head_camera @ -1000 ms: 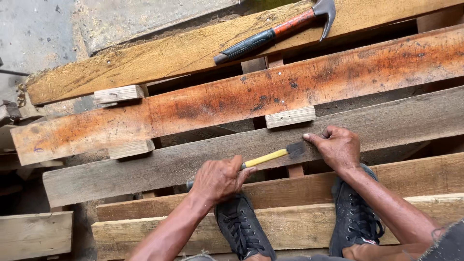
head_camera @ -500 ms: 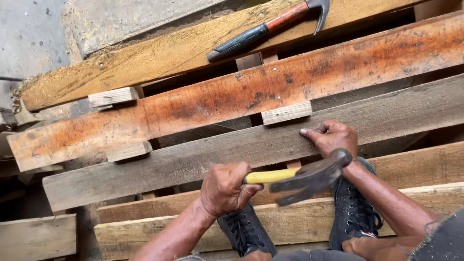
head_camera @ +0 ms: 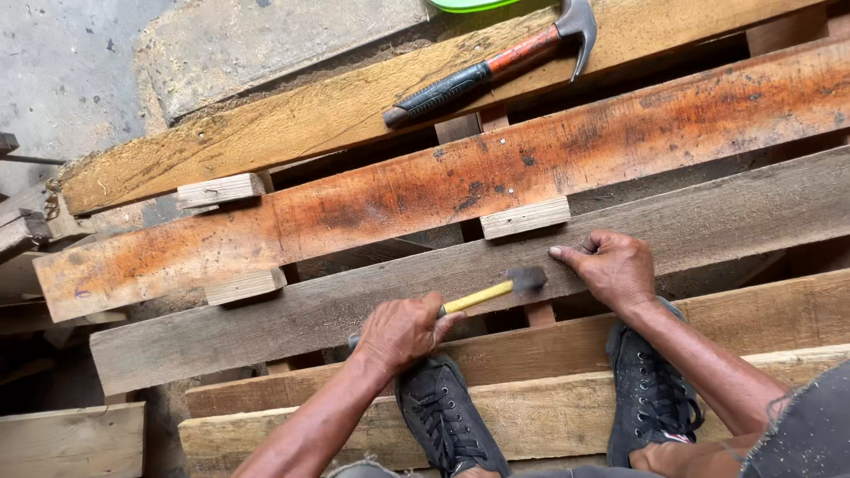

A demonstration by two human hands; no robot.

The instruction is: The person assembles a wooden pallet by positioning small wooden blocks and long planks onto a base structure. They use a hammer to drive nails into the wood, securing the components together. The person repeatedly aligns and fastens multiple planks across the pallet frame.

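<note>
Hammer (head_camera: 496,290) gripped in left hand (head_camera: 403,332) fingers, head beside right hand (head_camera: 615,270) fingers pressing grey plank (head_camera: 708,221)

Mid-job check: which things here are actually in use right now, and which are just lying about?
In use: left hand swinging the yellow-handled hammer; right hand pressed on the grey plank.

Lying about: claw hammer on the far plank; small wood blocks; green thing at the top edge.

Claw hammer (head_camera: 496,64) on top plank (head_camera: 292,128)

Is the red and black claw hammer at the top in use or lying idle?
Idle: the claw hammer lies flat on the top plank, with neither hand touching it.
</note>
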